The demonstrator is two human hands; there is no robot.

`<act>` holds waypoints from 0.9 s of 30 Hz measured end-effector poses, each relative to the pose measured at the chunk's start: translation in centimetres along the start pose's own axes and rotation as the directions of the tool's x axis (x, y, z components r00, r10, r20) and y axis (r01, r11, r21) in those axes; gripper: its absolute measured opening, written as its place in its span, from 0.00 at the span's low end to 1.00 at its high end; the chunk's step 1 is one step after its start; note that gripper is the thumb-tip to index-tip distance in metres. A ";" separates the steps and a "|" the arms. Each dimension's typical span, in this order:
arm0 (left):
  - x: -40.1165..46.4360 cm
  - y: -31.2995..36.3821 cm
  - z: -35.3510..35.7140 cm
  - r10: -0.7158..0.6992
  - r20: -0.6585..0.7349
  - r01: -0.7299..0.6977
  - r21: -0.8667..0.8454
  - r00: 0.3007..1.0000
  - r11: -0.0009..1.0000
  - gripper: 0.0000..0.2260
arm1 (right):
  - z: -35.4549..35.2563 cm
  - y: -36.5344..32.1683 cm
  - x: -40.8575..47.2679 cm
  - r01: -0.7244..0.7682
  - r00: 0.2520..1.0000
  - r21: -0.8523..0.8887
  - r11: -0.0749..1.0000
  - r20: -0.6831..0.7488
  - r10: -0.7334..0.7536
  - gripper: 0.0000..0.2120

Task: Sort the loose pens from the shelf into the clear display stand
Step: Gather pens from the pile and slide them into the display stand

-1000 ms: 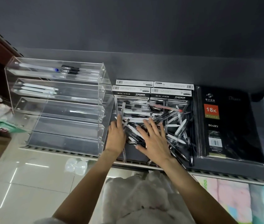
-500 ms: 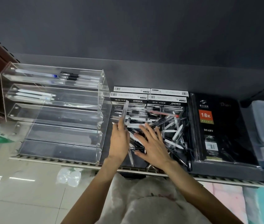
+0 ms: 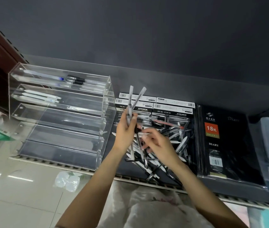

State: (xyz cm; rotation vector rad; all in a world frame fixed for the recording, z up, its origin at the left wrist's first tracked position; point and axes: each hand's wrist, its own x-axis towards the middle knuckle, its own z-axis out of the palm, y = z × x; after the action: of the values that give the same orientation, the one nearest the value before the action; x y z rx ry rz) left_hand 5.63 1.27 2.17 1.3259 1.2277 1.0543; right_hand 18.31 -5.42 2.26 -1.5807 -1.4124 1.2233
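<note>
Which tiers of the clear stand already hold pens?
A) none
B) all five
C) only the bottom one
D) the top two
D: pens lie in the top tier and the second tier of the clear stand; the lower tiers show none.

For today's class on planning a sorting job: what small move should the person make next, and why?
Probably carry the pens in the left hand over to the clear stand and lay them on a bare tier: they are already lifted off the pile.
</note>
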 end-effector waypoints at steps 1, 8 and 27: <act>0.1 0.3 0.2 -0.006 -0.001 0.006 -0.031 1.000 0.999 0.09 | -0.1 -0.3 -0.2 -0.023 0.999 0.031 0.999 0.033 0.022 0.11; -0.1 0.5 1.5 -0.131 -0.003 0.121 -0.367 0.991 0.922 0.11 | 0.1 -0.9 -1.4 -0.016 0.999 0.104 0.994 -0.049 0.021 0.03; -3.6 3.4 0.8 -0.151 0.724 0.469 -0.260 0.673 0.844 0.11 | -7.0 -6.0 0.1 -0.050 0.956 0.328 0.943 -0.256 0.140 0.13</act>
State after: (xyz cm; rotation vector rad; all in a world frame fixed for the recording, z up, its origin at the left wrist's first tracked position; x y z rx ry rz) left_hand 6.49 -2.32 5.53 0.9531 0.5716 0.4481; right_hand 22.87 -3.59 10.06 -1.5347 -0.9180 1.1655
